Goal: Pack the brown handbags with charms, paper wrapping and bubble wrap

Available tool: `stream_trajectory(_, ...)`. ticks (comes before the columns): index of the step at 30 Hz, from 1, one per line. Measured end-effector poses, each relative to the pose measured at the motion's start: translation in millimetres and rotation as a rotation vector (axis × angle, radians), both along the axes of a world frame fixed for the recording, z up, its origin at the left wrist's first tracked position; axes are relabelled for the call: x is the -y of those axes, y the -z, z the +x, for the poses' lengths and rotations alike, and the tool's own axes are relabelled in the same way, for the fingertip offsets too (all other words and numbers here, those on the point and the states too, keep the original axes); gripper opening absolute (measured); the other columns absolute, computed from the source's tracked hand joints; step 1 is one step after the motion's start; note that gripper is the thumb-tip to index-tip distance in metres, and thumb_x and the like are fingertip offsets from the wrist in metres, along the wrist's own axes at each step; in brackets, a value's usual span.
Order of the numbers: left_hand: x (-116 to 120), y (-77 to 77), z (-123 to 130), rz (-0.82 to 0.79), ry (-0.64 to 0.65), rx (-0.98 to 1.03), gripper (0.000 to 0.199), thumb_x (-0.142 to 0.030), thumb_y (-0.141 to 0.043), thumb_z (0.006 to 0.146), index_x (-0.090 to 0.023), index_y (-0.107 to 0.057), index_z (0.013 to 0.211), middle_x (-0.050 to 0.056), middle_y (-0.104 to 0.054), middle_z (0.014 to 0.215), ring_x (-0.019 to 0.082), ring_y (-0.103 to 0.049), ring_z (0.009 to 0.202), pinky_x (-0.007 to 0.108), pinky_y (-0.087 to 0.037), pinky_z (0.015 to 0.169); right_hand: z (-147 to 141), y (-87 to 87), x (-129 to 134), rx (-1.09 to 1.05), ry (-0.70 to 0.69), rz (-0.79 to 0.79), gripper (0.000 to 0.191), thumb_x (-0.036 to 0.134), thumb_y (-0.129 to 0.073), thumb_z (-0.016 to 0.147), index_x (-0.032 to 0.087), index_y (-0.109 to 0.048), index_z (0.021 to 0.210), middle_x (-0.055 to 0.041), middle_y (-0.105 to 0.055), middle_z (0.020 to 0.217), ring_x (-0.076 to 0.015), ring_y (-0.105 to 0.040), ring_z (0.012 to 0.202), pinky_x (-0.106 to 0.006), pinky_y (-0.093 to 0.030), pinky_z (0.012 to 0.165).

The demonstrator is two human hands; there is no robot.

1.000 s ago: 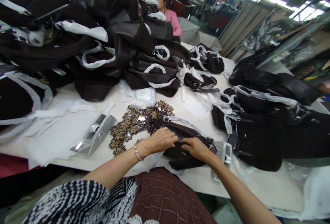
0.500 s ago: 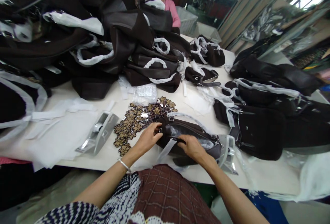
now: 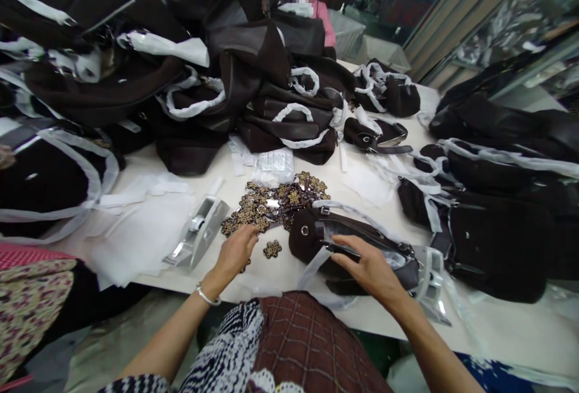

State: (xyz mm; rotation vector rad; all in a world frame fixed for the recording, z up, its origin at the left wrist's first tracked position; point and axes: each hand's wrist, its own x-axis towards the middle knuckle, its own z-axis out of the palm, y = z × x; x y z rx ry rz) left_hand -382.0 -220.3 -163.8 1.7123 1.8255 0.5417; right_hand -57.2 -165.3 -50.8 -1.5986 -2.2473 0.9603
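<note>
A small dark brown handbag lies on the table in front of me, its top open with clear plastic inside. My right hand grips the near edge of its opening between thumb and fingers. Left of the bag, my left hand reaches over the near side of a heap of flower-shaped charms, fingers stretched out and partly hidden from me. One loose flower charm lies between that hand and the bag. A pale wrapped strap hangs from the bag's near side.
Dark bags with white-wrapped handles pile up at the back and left. More bags lie right. Grey clear-sided holders flank the work spot. White paper sheets cover the left. A person in pink is behind the pile.
My left hand has left the bag's end and moved left to the charms. A single charm now lies apart from the heap. My right hand stays at the bag, its fingers spread wider.
</note>
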Motion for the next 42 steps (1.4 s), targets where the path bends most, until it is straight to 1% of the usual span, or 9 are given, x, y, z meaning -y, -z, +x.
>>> stream_trajectory(4,33.7,20.4,-28.5,-0.139,0.123,-0.26,0.017,-0.022,-0.051,0.089,-0.022,-0.06,0.104,0.006,-0.062,0.105,0.024,-0.058,0.099,0.036,-0.047,0.083,16.7,-20.1,21.3,-0.07,0.197,-0.236,0.029,0.047,-0.061,0.084,0.022,-0.072,0.096,-0.0056,-0.074,0.095,-0.0223,-0.068,0.086,-0.035,-0.055,0.082)
stream_trajectory(10,46.9,28.7,-19.1,-0.076,0.317,-0.436,0.032,-0.017,-0.058,0.083,-0.023,-0.058,0.114,0.01,-0.059,0.119,0.03,-0.051,0.107,0.043,-0.043,0.087,7.0,7.7,66.8,-0.091,0.066,-0.598,0.023,0.033,-0.063,0.082,0.02,-0.073,0.098,-0.0046,-0.074,0.095,-0.0224,-0.068,0.09,-0.032,-0.052,0.081)
stream_trajectory(16,30.7,25.2,-19.7,-0.131,0.345,-0.346,0.023,-0.017,-0.058,0.083,-0.021,-0.062,0.105,0.01,-0.062,0.109,0.028,-0.056,0.103,0.044,-0.045,0.089,14.8,20.7,69.2,-0.095,0.122,-0.476,0.022,0.029,-0.06,0.083,0.02,-0.072,0.099,-0.0042,-0.074,0.093,-0.0202,-0.067,0.085,-0.031,-0.051,0.078)
stream_trajectory(21,-4.6,-0.2,23.3,-0.123,0.162,0.226,0.029,-0.032,-0.053,0.09,-0.023,-0.057,0.117,0.007,-0.062,0.11,0.02,-0.065,0.091,0.038,-0.055,0.08,26.8,15.2,53.1,-0.103,0.208,-0.393,0.02,0.034,-0.059,0.085,0.02,-0.071,0.094,-0.0014,-0.072,0.083,-0.0176,-0.065,0.076,-0.029,-0.051,0.07)
stream_trajectory(25,-41.1,-26.2,69.5,-0.044,0.145,0.568,0.047,-0.029,-0.057,0.086,-0.024,-0.049,0.132,0.011,-0.055,0.128,0.021,-0.061,0.108,0.036,-0.057,0.084,23.5,7.9,44.4,-0.067,0.214,-0.063,0.022,0.034,-0.057,0.089,0.022,-0.068,0.103,-0.006,-0.071,0.099,-0.0211,-0.065,0.09,-0.035,-0.052,0.085)
stream_trajectory(29,-55.7,-39.2,93.5,0.108,0.193,0.47,0.037,-0.024,-0.063,0.083,-0.024,-0.055,0.119,0.006,-0.057,0.119,0.019,-0.059,0.104,0.036,-0.053,0.088,19.9,14.1,30.6,0.103,0.067,0.135,0.052,0.03,-0.068,0.083,0.021,-0.054,0.132,-0.0125,-0.058,0.133,-0.029,-0.052,0.123,-0.047,-0.041,0.106)
stream_trajectory(34,-50.1,-37.9,94.4,0.143,0.177,0.354,0.015,-0.023,-0.066,0.082,-0.021,-0.055,0.092,0.0,-0.058,0.093,0.014,-0.057,0.077,0.031,-0.05,0.074,20.9,36.6,17.2,0.298,-0.08,0.019,0.024,0.023,-0.061,0.088,0.022,-0.066,0.111,-0.0085,-0.07,0.106,-0.0254,-0.062,0.102,-0.041,-0.047,0.091)
stream_trajectory(39,-49.4,-40.8,86.2,0.073,0.18,0.368,0.014,-0.021,-0.064,0.084,-0.021,-0.055,0.095,0.0,-0.059,0.096,0.013,-0.059,0.074,0.031,-0.052,0.073,37.5,23.4,18.8,0.091,0.017,0.055,0.02,0.028,-0.055,0.092,0.023,-0.069,0.105,-0.0052,-0.072,0.103,-0.0211,-0.065,0.098,-0.037,-0.049,0.091)
stream_trajectory(42,-50.0,-48.1,81.9,0.139,0.215,0.323,0.016,-0.022,-0.062,0.087,-0.022,-0.056,0.101,0.002,-0.061,0.101,0.015,-0.061,0.08,0.032,-0.053,0.077,66.4,-1.5,24.1,-0.009,0.285,0.227,0.02,0.033,-0.054,0.093,0.023,-0.07,0.1,-0.0051,-0.073,0.1,-0.0203,-0.067,0.094,-0.035,-0.051,0.089)
